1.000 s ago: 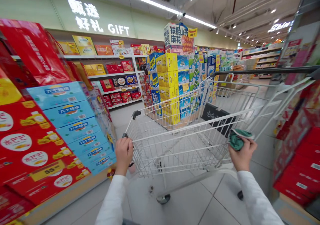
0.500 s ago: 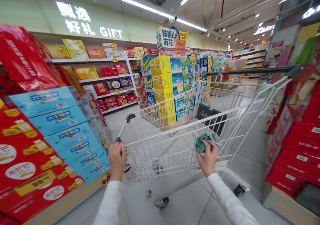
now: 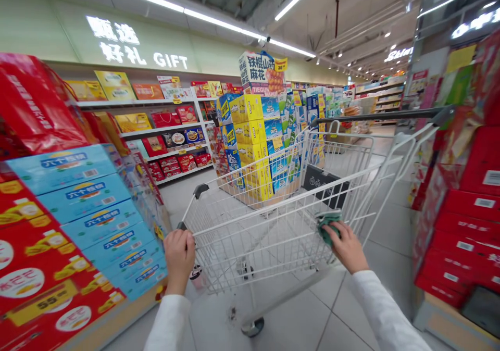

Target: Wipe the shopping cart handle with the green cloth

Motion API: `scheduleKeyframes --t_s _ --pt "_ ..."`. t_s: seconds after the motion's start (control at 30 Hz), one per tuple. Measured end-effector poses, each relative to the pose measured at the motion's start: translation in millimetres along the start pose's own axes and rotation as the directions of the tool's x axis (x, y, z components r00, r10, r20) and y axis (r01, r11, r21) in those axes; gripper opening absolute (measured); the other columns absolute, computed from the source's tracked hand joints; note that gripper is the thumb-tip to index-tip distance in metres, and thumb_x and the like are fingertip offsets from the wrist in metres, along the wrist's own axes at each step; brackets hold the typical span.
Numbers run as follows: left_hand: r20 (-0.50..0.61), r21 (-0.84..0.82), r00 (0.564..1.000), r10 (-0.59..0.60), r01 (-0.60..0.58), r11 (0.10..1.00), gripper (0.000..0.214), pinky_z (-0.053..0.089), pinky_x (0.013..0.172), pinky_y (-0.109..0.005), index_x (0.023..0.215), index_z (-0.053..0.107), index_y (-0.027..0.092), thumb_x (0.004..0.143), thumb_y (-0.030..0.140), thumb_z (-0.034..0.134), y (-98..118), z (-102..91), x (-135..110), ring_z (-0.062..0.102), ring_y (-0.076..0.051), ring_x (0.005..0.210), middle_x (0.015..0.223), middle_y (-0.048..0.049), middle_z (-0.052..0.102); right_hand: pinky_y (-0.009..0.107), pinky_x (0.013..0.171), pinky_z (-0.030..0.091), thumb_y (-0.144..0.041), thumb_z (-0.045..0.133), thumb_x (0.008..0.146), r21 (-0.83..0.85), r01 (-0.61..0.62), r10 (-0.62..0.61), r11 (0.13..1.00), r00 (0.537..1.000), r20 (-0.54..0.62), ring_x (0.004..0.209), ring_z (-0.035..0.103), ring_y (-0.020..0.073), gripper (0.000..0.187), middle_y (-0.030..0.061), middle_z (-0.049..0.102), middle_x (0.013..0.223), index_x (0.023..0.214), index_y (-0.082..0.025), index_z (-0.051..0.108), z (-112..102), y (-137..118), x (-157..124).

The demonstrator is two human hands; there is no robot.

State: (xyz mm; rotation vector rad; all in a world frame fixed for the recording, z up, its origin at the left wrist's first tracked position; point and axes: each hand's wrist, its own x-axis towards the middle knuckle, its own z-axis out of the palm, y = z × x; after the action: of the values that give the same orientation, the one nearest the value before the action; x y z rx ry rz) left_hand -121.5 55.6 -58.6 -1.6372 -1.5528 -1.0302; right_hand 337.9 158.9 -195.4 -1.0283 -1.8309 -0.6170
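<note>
Far left, a wall of red boxes (image 3: 23,247) with white ovals and a yellow price tag, and beside them a stack of pale blue cartons (image 3: 94,205), tilted in the wide view. Behind these, white shelves (image 3: 144,124) carry gift boxes under a lit GIFT sign. My left hand (image 3: 179,260) is closed around the near left end of the top rail (image 3: 250,218) of a white wire shopping cart (image 3: 250,252), fingers curled over the bar, white sleeve (image 3: 167,325) running down out of view. No goods show in the basket, only a small cup-like item near my left hand, too unclear to name. Ahead of the cart rises a display stack of yellow and blue cartons (image 3: 246,132) with a printed sign on top. My right hand (image 3: 346,247) lies on the same rail toward its right side, narrow around a green cloth (image 3: 328,225), which sits between my fingers and the bar. Since the last look, that hand has turned over and the cloth has moved from above my fingers to under them, pressed on the rail. Far right, red cartons (image 3: 464,236) are stacked on a low wooden base.
</note>
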Motion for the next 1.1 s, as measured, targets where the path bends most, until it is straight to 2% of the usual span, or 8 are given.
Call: scheduleKeyframes --t_s 0.07,0.17,0.3,0.43,0.67,0.83,0.97,1.1 --pt "-0.003 -0.026 1.0 -0.007 0.007 1.0 0.025 0.038 0.085 -0.038 0.066 0.041 0.023 0.089 0.026 0.032 3.1 -0.7 0.7 0.047 -0.021 0.078 0.067 -0.003 0.047 0.05 0.091 0.041 -0.014 0.048 0.073 0.01 -0.212 0.212 0.977 0.973 -0.092 0.11 0.043 0.0285 0.04 0.011 0.048 0.11 0.111 -0.023 0.056 -5.4 20.8 0.2" --pt "-0.003 -0.061 1.0 -0.015 0.015 0.998 0.025 0.037 0.092 -0.038 0.065 0.039 0.024 0.088 0.024 0.031 8.1 -2.1 1.6 0.047 -0.02 0.075 0.064 -0.0015 0.043 0.051 0.093 0.037 -0.028 0.054 0.071 0.168 -0.52 0.547 0.837 0.8 -0.249 0.11 0.039 0.0305 0.042 0.0129 0.041 0.109 0.111 -0.016 0.053 -4.0 23.6 2.9" --pt "0.01 -0.03 1.0 -0.027 0.027 0.999 0.027 0.038 0.087 -0.037 0.063 0.037 0.024 0.089 0.026 0.031 11.6 -3.2 1.1 0.044 -0.02 0.071 0.063 -0.0009 0.041 0.049 0.096 0.033 -0.032 0.057 0.066 0.394 -0.709 0.81 0.585 0.533 -0.242 0.107 0.038 0.0292 0.046 0.0102 0.039 0.103 0.108 -0.015 0.051 16.4 -20.1 3.7" --pt "0.013 0.03 0.999 -0.039 0.039 0.999 0.029 0.037 0.073 -0.034 0.063 0.037 0.023 0.091 0.028 0.029 11.5 -2.7 -0.1 0.041 -0.02 0.071 0.064 -0.0025 0.042 0.049 0.099 0.028 -0.031 0.053 0.065 0.46 -0.758 0.885 0.462 0.428 -0.183 0.109 0.035 0.0288 0.045 0.0104 0.04 0.103 0.107 -0.014 0.048 36.5 -73.3 2.7" --pt "0.005 0.026 0.999 -0.038 0.038 0.999 0.03 0.033 0.069 -0.033 0.062 0.036 0.023 0.09 0.027 0.028 11.3 -1.5 0.9 0.039 -0.02 0.07 0.064 -0.0025 0.041 0.047 0.097 0.03 -0.026 0.053 0.067 0.422 -0.715 0.81 0.558 0.58 -0.089 0.109 0.036 0.0289 0.042 0.0127 0.034 0.109 0.107 -0.016 0.045 40.9 -127.3 9.3" --pt "0.008 0.031 0.999 -0.032 0.032 0.999 0.029 0.033 0.068 -0.033 0.061 0.035 0.023 0.089 0.028 0.028 8.5 -2.3 2.1 0.039 -0.02 0.069 0.064 -0.0028 0.04 0.047 0.095 0.034 -0.017 0.054 0.067 0.393 -0.597 0.62 0.7 0.78 0.08 0.108 0.039 0.0281 0.044 0.0116 0.036 0.109 0.109 -0.018 0.045 40.9 -157.5 -5.7" --pt "0.003 0.037 1.0 -0.002 0.002 0.999 0.029 0.033 0.069 -0.033 0.062 0.036 0.023 0.089 0.028 0.028 6.1 -3.9 2.8 0.039 -0.021 0.07 0.064 -0.0033 0.041 0.042 0.09 0.041 -0.009 0.054 0.062 0.369 -0.431 0.358 0.824 0.899 0.252 0.106 0.044 0.0266 0.05 0.0105 0.042 0.109 0.111 -0.02 0.049 33.7 -150.5 -16.5" --pt "-0.002 0.045 1.0 0.024 -0.024 0.999 0.028 0.033 0.069 -0.033 0.063 0.037 0.023 0.089 0.027 0.029 4.5 -4.2 2.6 0.04 -0.021 0.07 0.065 -0.0038 0.042 0.037 0.083 0.045 -0.003 0.048 0.059 0.311 -0.349 0.24 0.884 0.91 0.338 0.102 0.048 0.024 0.049 0.0086 0.047 0.106 0.103 -0.023 0.054 18.3 -112.7 -15.2"
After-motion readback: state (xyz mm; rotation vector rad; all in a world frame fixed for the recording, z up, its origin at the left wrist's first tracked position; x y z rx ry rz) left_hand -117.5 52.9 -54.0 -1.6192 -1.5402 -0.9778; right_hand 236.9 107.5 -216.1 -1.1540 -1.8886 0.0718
